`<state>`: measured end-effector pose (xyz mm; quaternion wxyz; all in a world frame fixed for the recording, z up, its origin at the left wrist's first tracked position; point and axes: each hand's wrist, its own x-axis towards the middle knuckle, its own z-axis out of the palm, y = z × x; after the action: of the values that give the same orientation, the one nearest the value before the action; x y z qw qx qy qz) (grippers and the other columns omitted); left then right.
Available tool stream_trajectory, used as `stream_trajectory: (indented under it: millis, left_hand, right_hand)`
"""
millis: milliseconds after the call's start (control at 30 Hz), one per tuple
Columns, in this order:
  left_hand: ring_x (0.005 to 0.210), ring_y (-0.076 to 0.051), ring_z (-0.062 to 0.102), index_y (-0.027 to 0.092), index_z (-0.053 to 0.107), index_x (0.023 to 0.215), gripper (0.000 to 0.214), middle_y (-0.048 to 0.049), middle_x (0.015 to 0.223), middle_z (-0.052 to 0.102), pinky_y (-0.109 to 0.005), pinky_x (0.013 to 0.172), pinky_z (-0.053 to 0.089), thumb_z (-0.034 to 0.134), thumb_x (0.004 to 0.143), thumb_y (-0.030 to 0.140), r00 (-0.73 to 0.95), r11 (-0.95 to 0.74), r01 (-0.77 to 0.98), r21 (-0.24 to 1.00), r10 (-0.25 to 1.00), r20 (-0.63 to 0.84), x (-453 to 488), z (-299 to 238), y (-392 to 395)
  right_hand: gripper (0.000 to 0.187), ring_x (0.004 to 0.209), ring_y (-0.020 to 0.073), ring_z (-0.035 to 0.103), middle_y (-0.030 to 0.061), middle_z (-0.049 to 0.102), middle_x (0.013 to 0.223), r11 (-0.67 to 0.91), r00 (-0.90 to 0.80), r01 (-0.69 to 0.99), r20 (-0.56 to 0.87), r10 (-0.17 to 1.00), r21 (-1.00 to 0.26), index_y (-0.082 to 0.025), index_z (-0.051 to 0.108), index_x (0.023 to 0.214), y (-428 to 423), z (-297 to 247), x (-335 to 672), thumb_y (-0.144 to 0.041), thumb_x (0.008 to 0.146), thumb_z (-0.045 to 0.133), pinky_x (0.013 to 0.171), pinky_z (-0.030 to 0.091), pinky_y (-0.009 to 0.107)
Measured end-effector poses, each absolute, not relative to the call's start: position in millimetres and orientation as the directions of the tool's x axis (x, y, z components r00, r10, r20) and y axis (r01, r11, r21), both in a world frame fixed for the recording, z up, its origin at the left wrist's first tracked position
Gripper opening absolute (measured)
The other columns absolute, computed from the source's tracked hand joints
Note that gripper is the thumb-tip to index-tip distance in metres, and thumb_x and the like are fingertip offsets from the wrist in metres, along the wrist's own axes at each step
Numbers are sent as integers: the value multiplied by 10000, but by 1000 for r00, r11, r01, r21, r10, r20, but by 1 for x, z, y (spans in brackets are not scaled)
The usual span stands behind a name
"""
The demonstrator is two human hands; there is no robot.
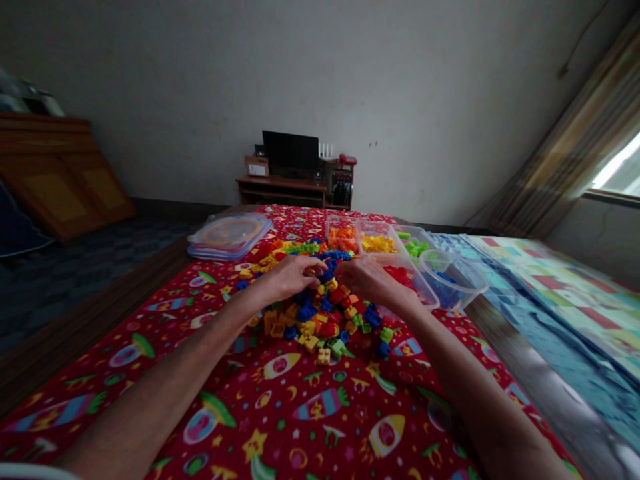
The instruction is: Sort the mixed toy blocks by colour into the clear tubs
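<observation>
A heap of mixed toy building bricks (325, 325) in yellow, orange, blue, red and green lies on the red patterned cloth (305, 433). Over the heap's far left part is my left hand (290, 276), its fingers curled around something small among the bricks that I cannot make out. Close by on the right, my right hand (367, 276) has its fingers bent together and pointing left, near a blue brick (329, 269); what they hold is hidden. The two hands are slightly apart.
Behind and right of the heap stand clear plastic boxes with orange bricks (342, 237), yellow bricks (379, 244), green bricks (416, 249) and red bricks (400, 275). A round clear tub (473, 283) holds blue bricks. Stacked plastic lids (227, 235) lie at the far left.
</observation>
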<state>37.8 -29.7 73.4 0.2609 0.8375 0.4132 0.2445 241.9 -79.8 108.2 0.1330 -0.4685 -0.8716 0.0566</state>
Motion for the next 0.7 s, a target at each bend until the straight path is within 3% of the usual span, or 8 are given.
stream_trajectory:
  millis: [233,400,600,700]
  left_hand:
    - [868,-197,688,194,703,988,307,-26,978,739,-254,728,544,571,712,207,511,-509,604,613,838,192,39,75,-31]
    - [727,-174,683,174,709,1005,286,-32,906,742,-237,651,523,533,795,256,513,-527,643,556,835,198,43,81,-37]
    - [796,-165,685,187,726,966,240,-22,897,745,-219,716,505,551,804,157,594,-633,668,391,770,231,48,75,-40]
    - [802,-169,687,180,727,973,221,-29,894,747,-224,731,511,572,817,165,592,-628,689,361,776,218,50,73,-42]
  right_hand:
    - [348,760,124,550,47,682,888,623,-628,750,59,776,-221,-188,686,1074,-75,100,245,-69,779,546,655,339,216]
    - [363,718,120,554,51,687,856,643,-639,721,110,761,-260,-164,690,1068,-75,100,246,-39,774,517,623,349,219]
    - [492,749,115,597,42,709,898,630,-607,690,188,772,-357,-179,702,1070,-72,100,252,56,691,497,640,398,207]
    - [420,757,120,626,33,722,883,611,-570,698,225,790,-374,-196,729,1006,-67,101,259,26,721,515,656,429,209]
